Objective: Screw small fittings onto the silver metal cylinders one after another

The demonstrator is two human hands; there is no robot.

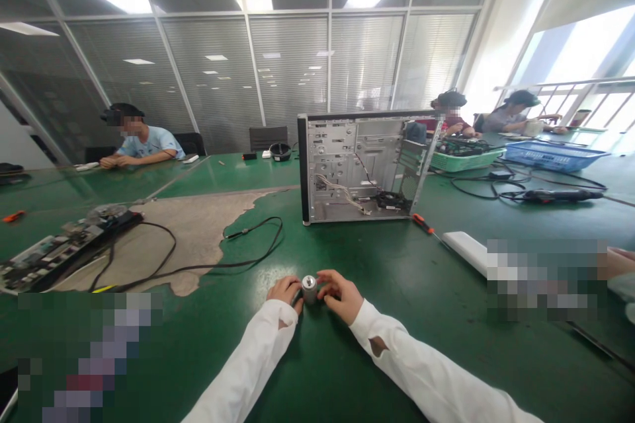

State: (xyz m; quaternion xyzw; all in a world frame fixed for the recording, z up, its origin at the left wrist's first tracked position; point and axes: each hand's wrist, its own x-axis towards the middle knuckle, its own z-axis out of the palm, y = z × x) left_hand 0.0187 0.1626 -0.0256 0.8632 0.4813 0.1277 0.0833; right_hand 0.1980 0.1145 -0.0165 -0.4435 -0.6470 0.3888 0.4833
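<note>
A small silver metal cylinder (309, 289) stands upright on the green table, a short stub on its top, like a small motor. My left hand (286, 291) rests on its left side, fingers stretched out and the tips close against it. On the other side, my right hand (341, 296) has its fingers curved and apart, index fingertip and thumb beside the cylinder. Whether either hand's fingertips press on it, I cannot tell. Just beyond my hands is an opened computer case (357, 172) with loose wires and a black fan (391, 199) inside.
A screwdriver (423, 224) and a white bar-shaped box (466, 250) lie to the right. A black cable (233, 266) and a circuit-board assembly (74, 244) are at left. Green (466, 160) and blue (555, 155) baskets stand far right. Several other people sit around; a co-worker's hand (622, 263) shows at the right edge.
</note>
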